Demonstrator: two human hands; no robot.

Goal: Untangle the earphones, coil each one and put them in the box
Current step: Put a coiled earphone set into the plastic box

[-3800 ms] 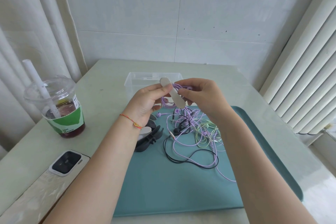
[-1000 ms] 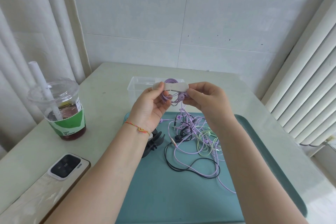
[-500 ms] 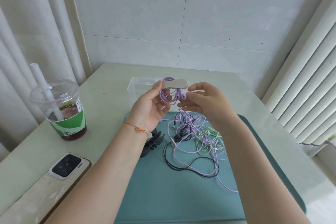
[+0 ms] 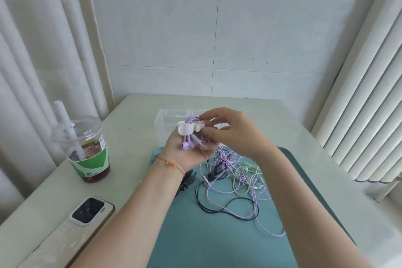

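A coiled purple earphone (image 4: 191, 137) lies in my left hand (image 4: 187, 154), palm up, with one purple earbud hanging over the palm. A white strap-like cable tie (image 4: 187, 129) wraps round the coil. My right hand (image 4: 230, 130) pinches the tie and coil from the right. Both hands hover just in front of the clear plastic box (image 4: 167, 118). Below them a tangle of purple, green and black earphones (image 4: 235, 183) lies on the teal tray (image 4: 217, 235); purple cord runs up from it toward the hands.
A dark claw clip (image 4: 187, 180) lies on the tray by my left wrist. An iced drink cup with a straw (image 4: 84, 148) stands at the left. A phone (image 4: 89, 210) lies on a pale board at the near left. A radiator stands at the right.
The white tie was held stretched between both hands; now it is folded round the purple coil. My right hand has moved over the coil, and an earbud now hangs over my left palm.
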